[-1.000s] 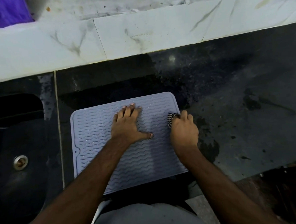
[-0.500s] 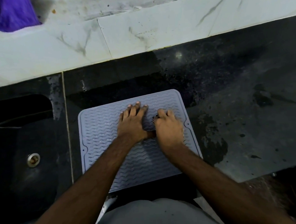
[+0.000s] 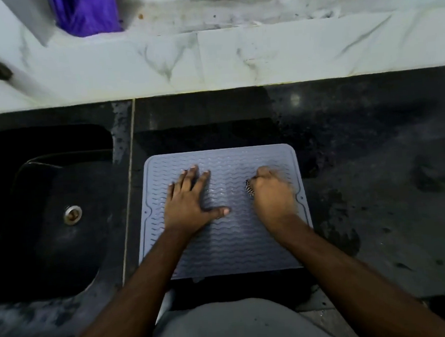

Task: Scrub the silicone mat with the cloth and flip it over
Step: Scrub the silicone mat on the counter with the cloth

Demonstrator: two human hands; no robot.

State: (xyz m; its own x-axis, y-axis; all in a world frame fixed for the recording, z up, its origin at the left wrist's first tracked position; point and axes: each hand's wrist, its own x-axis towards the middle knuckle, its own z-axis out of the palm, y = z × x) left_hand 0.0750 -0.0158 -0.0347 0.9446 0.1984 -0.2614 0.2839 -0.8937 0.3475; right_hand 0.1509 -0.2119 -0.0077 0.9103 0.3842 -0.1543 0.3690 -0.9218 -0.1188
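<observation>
On countertop [image 3: 372, 159], silicone mat [image 3: 236, 240] flat, long axis near-to-far.

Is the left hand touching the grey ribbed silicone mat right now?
Touching. The head view shows the left hand lying flat, fingers spread, palm on the grey ribbed silicone mat, with no gap visible.

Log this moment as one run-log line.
phase: scrubbing | left hand: flat on silicone mat | right hand: grips cloth on mat | flip: not yet done
</observation>
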